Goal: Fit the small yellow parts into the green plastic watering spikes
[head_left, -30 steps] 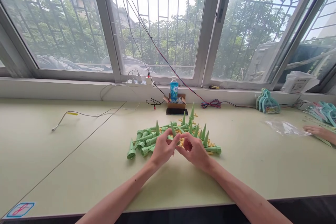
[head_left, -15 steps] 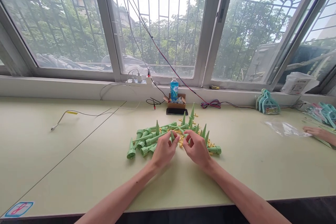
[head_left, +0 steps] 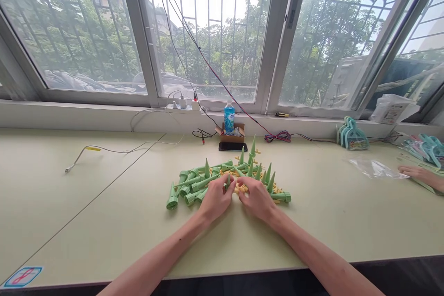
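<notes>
My left hand [head_left: 217, 196] is closed around a green plastic watering spike [head_left: 228, 181], whose pointed tip sticks up between thumb and fingers. Close beside it on the right, my right hand [head_left: 257, 196] has its fingers bent and drawn together over small yellow plastic pieces [head_left: 239, 188]. Whatever it pinches is too small and covered to make out. To the left of my hands lies a heap of green spikes with wide ribbed caps [head_left: 191, 186]. More green spikes [head_left: 271, 181] point upward among the yellow pieces behind my right hand.
Behind the heap lie a phone [head_left: 233, 147] and an open cardboard box [head_left: 231, 138] with a blue bottle [head_left: 229, 118]. Cables [head_left: 278, 137] run along the sill. At the right are a clear plastic bag [head_left: 376, 169], teal hangers [head_left: 353, 135] and another person's hand [head_left: 418, 174].
My right hand has shifted slightly left, its fingertips now lower and closer to the left hand. The left hand keeps its hold on the spike.
</notes>
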Demonstrator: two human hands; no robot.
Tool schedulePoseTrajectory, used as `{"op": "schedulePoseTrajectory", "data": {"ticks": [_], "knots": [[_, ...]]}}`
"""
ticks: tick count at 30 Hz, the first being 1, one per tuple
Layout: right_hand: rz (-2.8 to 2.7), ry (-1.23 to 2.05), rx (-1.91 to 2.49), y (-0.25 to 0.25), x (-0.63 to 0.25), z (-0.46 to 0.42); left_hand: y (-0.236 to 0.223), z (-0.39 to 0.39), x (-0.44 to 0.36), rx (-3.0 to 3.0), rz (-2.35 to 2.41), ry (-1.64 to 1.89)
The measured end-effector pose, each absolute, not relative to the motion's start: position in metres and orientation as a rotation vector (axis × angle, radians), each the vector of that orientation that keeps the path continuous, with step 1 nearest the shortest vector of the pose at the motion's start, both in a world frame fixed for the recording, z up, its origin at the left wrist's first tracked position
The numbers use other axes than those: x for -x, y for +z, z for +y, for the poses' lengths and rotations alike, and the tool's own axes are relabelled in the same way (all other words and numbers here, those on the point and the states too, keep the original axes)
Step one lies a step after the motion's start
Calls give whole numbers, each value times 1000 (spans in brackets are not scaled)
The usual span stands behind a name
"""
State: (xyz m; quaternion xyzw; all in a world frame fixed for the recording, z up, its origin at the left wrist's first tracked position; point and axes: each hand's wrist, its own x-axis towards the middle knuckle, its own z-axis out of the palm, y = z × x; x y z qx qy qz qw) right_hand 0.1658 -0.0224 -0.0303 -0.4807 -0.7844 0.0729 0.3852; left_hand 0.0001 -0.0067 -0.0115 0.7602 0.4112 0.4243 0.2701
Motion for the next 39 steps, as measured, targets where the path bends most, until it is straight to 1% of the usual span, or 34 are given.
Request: {"op": "schedulePoseTrajectory", "data": {"ticks": [9, 17, 29, 35, 39], "knots": [[-2065, 248, 1227, -29, -166, -23, -2, -11, -1, -1963, 1143, 1265], [-2079, 187, 1239, -31, -166, -23, 8, -16, -1, -1832, 1102, 1372], [-1930, 114, 1161, -33, -165, -20, 5, -15, -2, -1839, 1090, 1374], [-1822, 116, 1057, -25, -161, -24, 4, -14, -2, -1849, 1059, 1360], [-1801, 130, 1006, -22, -160, -26, 1, -13, -1, -1878, 1035, 1421]]}}
